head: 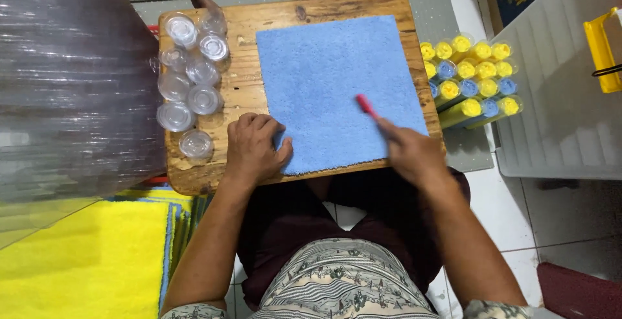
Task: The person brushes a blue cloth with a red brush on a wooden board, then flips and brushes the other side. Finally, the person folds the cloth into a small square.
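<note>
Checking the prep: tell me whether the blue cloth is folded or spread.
Spread: the blue cloth lies flat on the wooden board, all edges showing.

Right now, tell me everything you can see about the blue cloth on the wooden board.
The blue cloth is a squarish, fluffy towel-like piece lying flat on the wooden board, covering most of its right part. The left hand presses its near left corner; the right hand holds a red-tipped tool over its right side.

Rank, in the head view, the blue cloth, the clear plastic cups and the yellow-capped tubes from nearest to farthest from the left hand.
From the left hand:
1. Blue cloth: under its fingertips, at the board's middle.
2. Clear plastic cups: apart from the hand, along the wooden board's left edge.
3. Yellow-capped tubes: off the board's right side, beyond the right hand.
</note>
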